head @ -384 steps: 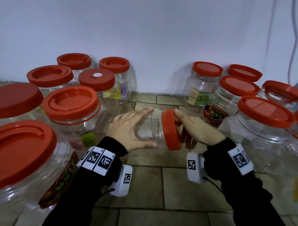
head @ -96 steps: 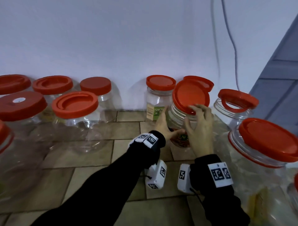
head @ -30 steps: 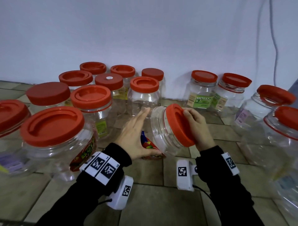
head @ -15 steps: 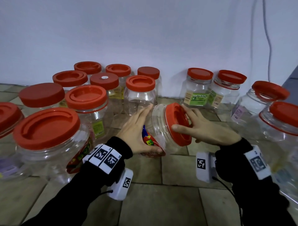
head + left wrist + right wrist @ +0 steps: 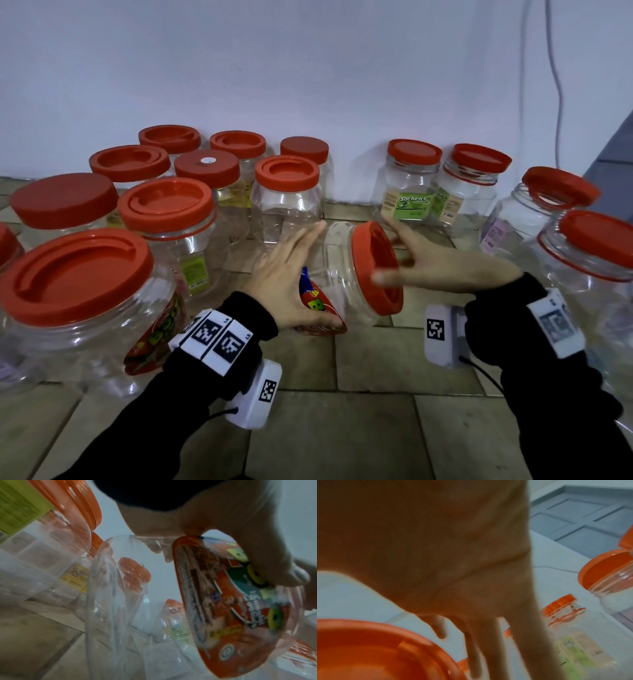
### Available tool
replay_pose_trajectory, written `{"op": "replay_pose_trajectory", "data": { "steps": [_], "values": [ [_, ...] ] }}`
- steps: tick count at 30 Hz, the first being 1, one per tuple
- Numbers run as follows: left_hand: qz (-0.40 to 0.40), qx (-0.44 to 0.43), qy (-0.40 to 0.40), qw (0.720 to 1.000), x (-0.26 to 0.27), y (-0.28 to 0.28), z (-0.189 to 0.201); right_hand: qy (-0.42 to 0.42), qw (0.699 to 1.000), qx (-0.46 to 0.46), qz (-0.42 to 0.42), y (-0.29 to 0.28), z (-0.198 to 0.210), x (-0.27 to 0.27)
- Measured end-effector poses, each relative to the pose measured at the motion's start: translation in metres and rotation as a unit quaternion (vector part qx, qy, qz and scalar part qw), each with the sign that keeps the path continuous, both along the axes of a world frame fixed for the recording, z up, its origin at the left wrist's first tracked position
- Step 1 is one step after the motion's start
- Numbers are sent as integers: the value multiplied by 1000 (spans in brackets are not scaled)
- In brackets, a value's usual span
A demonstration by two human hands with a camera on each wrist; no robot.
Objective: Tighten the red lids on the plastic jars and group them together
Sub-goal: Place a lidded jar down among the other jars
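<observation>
Your left hand [image 5: 287, 277] hides part of the tilted jar's label [image 5: 317, 308]; the right hand [image 5: 436, 547] is blurred in its wrist view.

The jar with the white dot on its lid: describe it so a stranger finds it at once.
Start at the white wall and look at the cluster of jars on the left side of the tiled floor. In its middle stands the jar with the white dot. Its flat red lid alone carries a small white round sticker.

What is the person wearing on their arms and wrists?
Both arms are in black long sleeves. Each wrist carries a white band printed with square black-and-white code markers, and under it a white boxy camera bearing another marker, with a thin black cable. The hands are bare.
</observation>
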State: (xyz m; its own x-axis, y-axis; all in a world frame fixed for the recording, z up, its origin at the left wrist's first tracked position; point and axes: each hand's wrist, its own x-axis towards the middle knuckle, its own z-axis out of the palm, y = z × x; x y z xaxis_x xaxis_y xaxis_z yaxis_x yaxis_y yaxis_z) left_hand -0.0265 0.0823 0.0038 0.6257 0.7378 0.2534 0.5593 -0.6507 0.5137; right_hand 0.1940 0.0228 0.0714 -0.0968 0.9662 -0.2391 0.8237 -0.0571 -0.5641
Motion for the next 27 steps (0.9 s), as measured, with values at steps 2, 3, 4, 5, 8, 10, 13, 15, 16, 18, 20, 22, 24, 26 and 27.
{"op": "replay_pose_trajectory", "data": {
  "steps": [2,3,4,5,8,10,13,15,16,18,20,22,24,26,27],
  "values": [
    [1,9,5,1000,2,0,0,-33,998,11,60,-5,6,0],
    [2,13,8,1000,3,-1,-1,-42,996,20,75,-6,6,-2],
    [4,16,9,1000,4,-1,-1,-41,996,33,78,-5,3,-4],
    [5,18,10,1000,4,-1,-1,-39,996,47,66,-4,-1,-7],
    [-5,30,19,999,5,0,-2,-7,999,12,-43,2,-3,-19],
    [-10,39,29,999,5,-1,-1,16,993,-55,-99,6,-2,-17],
    [-6,36,19,999,5,0,0,19,999,-26,-38,5,-6,-5],
    [0,28,5,1000,4,3,-1,36,999,-2,27,2,-7,1],
    [2,23,-1,1000,3,5,-1,32,998,2,45,0,-8,3],
    [-1,17,-5,1000,2,6,-1,23,999,8,29,-1,-10,1],
    [-2,18,-1,1000,3,6,-1,49,998,-4,-36,3,-10,-9],
    [1,18,2,1000,3,6,0,48,993,-59,-95,5,-8,-16],
    [7,9,-6,1000,1,7,0,50,993,-64,-87,7,-10,-10],
    [11,-1,-19,1000,-2,9,0,63,998,-7,-20,6,-9,-2],
    [11,-6,-23,1000,-3,9,0,50,999,10,19,4,-7,-1]
  ]
}}
